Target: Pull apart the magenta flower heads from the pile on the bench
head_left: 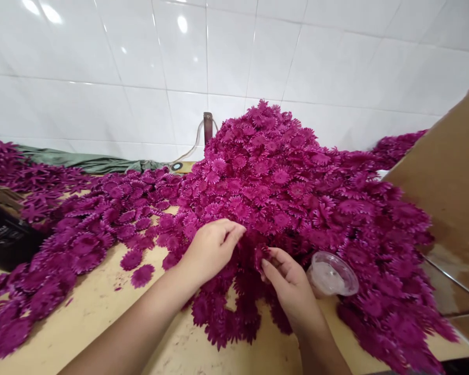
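My right hand (287, 276) pinches a magenta artificial flower (261, 256) between thumb and fingers, near the front of the heap. Just to its left, my left hand (214, 245) is closed, thumb pressed to the forefinger; whatever it holds, if anything, is too small to make out. Behind both hands rises a tall pile of magenta artificial flowers (273, 177). More of these flowers (230, 317) lie below and between the hands. A clear plastic cup (332, 274) with whitish contents stands right of my right hand, against the pile.
Loose flower pieces (86, 239) spread across the yellowish table (109, 317) on the left. A dark container (8, 234) stands at the left edge, a cardboard box (449, 208) at the right. Green cloth (89, 160) lies along the white tiled wall (140, 62).
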Available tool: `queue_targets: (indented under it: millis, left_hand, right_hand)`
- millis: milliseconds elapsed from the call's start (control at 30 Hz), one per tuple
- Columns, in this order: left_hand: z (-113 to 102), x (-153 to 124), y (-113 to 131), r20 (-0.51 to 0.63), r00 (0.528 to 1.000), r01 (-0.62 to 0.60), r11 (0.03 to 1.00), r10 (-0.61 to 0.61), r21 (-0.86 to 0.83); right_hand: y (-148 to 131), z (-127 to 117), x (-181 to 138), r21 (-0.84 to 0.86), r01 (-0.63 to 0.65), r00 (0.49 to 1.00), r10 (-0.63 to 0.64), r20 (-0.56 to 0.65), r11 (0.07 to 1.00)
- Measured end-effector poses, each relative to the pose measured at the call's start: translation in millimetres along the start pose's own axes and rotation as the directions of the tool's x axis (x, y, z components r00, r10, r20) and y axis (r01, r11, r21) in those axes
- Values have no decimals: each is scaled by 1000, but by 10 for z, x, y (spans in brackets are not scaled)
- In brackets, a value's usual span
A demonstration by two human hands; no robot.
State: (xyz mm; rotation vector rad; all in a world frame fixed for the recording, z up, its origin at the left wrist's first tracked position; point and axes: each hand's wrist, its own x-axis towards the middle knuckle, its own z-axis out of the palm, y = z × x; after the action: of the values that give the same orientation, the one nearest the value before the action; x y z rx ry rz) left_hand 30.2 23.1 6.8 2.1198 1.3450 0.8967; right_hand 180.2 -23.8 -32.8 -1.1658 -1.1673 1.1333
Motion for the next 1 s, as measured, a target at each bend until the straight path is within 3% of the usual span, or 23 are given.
queue_targets:
  millis: [100,367,567,767,1000]
  left_hand:
    - [79,-119,43,108,993,68,977,-47,-202]
    - [182,-122,49,116,971,238,881,-208,-410]
    - [158,-112,40,2,968,235,899,-252,-370]
    - [152,-53,15,52,967,254,910,-251,-327]
    - [121,-51,-25,63,964,264,894,-259,-363]
  right_hand:
    - [24,24,23,-93,61,996,-67,-61,994]
    - [2,63,18,-232,163,978,-188,-89,959]
    - [-82,84,3,-370,167,975,-208,-74,914]
    - [-161,147,53,-435,250,963,-269,19,865]
    - [-272,150,114,-400,242,967,-186,174,884]
